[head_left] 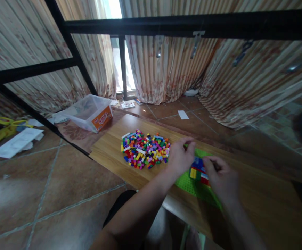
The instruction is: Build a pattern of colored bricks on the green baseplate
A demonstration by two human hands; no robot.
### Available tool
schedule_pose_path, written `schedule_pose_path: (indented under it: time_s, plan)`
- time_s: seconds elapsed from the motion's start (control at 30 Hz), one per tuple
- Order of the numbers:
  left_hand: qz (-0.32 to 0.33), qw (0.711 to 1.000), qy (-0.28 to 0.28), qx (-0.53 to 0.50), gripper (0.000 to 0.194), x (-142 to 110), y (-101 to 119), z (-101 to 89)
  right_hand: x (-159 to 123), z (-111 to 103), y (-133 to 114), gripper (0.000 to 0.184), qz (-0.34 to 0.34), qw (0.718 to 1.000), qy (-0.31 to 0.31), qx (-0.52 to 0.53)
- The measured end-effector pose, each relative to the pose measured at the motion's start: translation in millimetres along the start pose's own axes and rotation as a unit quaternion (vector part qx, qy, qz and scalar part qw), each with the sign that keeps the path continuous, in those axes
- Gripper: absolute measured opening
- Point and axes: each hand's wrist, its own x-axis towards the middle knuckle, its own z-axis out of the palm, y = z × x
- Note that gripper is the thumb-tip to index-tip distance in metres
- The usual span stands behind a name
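Observation:
A small structure of stacked toy bricks [199,170], with blue, red, yellow, green and white parts, stands on a bright green studded baseplate [186,184]. My left hand [180,156] is over the baseplate's left part, just beyond the structure, with thumb and fingers pinched; what they hold, if anything, is too small to make out. On the structure's right side, my right hand [223,178] has its curled fingers and thumb against the bricks and covers part of them. Left of my left hand lies a wide pile of loose toy bricks [143,149] in many colours.
The wooden table [111,139] carries the bricks and baseplate. On the floor behind its left end sits a clear plastic box [84,116] with an orange label. A black metal frame [166,26] crosses in front of striped curtains. White paper [183,115] lies on the tiles.

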Motion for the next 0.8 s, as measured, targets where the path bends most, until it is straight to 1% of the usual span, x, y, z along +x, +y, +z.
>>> schedule_pose_path:
  time_s: [0.03, 0.1, 0.2, 0.3, 0.37, 0.43, 0.53, 0.7, 0.8]
  plan:
    - [0.004, 0.999, 0.019, -0.029, 0.022, 4, -1, -5.4, -6, 9, -7, 0.031, -0.035, 0.999, -0.032, 0.025]
    - [0.007, 0.995, 0.059, -0.08, 0.019, 14, -2, -19.5, -17, 28, -19, 0.026, -0.096, 0.99, -0.093, 0.038]
    - [-0.013, 0.979, 0.127, -0.161, 0.014, 26, 1, -48.6, -32, 53, -33, 0.021, -0.146, 0.975, -0.162, 0.046]
    - [-0.058, 0.942, 0.194, -0.269, 0.011, 33, 8, -81.8, -40, 69, -40, 0.02, -0.164, 0.967, -0.191, 0.044]
    - [-0.092, 0.908, 0.224, -0.342, 0.011, 34, 11, -101.5, -41, 76, -42, 0.02, -0.168, 0.966, -0.196, 0.03]
    - [-0.126, 0.877, 0.239, -0.396, 0.013, 34, 13, -116.7, -41, 82, -43, 0.019, -0.171, 0.965, -0.199, 0.01]
    - [-0.165, 0.848, 0.241, -0.442, 0.014, 33, 11, -130.3, -40, 90, -43, 0.019, -0.185, 0.96, -0.209, -0.018]
    - [-0.203, 0.837, 0.236, -0.45, 0.012, 33, 7, -141.6, -40, 100, -44, 0.016, -0.196, 0.954, -0.215, -0.076]
    - [-0.219, 0.815, 0.262, -0.468, 0.011, 30, 10, -145.8, -40, 104, -44, 0.015, -0.2, 0.953, -0.206, -0.092]
